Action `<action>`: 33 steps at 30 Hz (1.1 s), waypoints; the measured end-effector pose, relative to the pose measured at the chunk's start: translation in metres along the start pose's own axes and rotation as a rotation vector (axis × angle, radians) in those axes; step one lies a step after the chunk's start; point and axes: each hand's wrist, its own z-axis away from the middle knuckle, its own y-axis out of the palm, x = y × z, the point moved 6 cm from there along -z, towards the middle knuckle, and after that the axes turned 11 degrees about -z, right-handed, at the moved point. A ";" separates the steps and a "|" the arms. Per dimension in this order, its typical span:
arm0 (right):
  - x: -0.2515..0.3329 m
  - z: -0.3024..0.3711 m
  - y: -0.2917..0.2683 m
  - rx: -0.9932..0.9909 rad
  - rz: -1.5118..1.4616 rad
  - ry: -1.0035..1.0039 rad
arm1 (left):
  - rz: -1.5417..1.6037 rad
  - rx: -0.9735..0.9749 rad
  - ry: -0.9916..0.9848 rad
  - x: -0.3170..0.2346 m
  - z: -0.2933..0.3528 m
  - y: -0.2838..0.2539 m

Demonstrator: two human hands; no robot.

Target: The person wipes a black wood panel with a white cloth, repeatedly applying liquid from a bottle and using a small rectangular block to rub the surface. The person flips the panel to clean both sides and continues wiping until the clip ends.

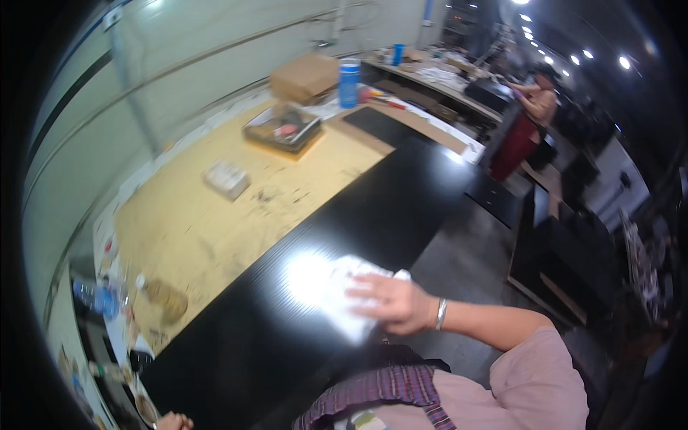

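A long black panel [358, 201] with a glossy, finely ribbed surface lies across the yellowish worktable [208, 236]. My right hand [394, 304] presses a crumpled white cloth [347, 315] against the panel, with the fingers spread over the cloth; hand and cloth are a little blurred. At the lower left, my left hand [175, 422] shows only in part beside the panel's near end. Its fingers look curled, and whatever they hold is hidden.
On the table are a small pale box [227, 179], an open tray [284, 130], a cardboard box [304, 77], a blue canister [348, 84] and a bottle of yellowish liquid [163, 297]. Black box-like pieces [555, 258] stand at right. A person [527, 122] works farther back.
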 end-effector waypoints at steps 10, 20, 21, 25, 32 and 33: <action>-0.226 0.199 -0.279 -0.698 0.564 0.807 | 0.212 0.171 -0.095 -0.117 -0.064 0.090; -0.224 0.093 -0.279 -0.478 -0.405 0.440 | -0.129 0.627 0.518 -0.327 -0.181 0.380; -0.259 0.118 -0.295 -0.482 -0.131 0.540 | -0.146 0.681 0.507 -0.334 -0.185 0.406; -0.306 0.190 -0.300 -0.466 -0.117 0.798 | 0.171 0.609 0.568 -0.380 -0.208 0.447; -0.328 0.227 -0.297 -0.599 -0.717 0.870 | 0.239 0.533 -0.017 -0.303 -0.269 0.476; -0.325 0.227 -0.296 -0.586 -0.790 0.867 | 0.254 0.581 -0.145 -0.301 -0.273 0.477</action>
